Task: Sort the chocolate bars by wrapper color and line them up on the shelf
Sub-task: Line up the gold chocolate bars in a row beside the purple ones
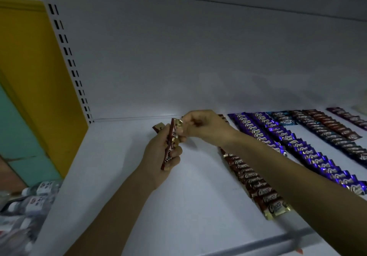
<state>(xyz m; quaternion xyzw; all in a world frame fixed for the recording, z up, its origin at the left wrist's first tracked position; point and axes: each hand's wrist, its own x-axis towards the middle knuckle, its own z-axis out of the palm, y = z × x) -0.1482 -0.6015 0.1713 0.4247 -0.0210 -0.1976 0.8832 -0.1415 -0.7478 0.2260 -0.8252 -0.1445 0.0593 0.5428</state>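
Note:
My left hand grips a small stack of red-brown chocolate bars on edge above the white shelf. My right hand pinches the gold end of the top bar in that stack. A single red-brown bar lies behind my left hand. To the right runs a row of red-brown bars, partly hidden by my right forearm. Further right lie two rows of purple bars, a short light-blue row, and dark blue, dark red and another purple row.
A slotted white upright and a yellow panel bound the shelf on the left. Water bottles lie below at the lower left. The shelf's front edge runs along the bottom right.

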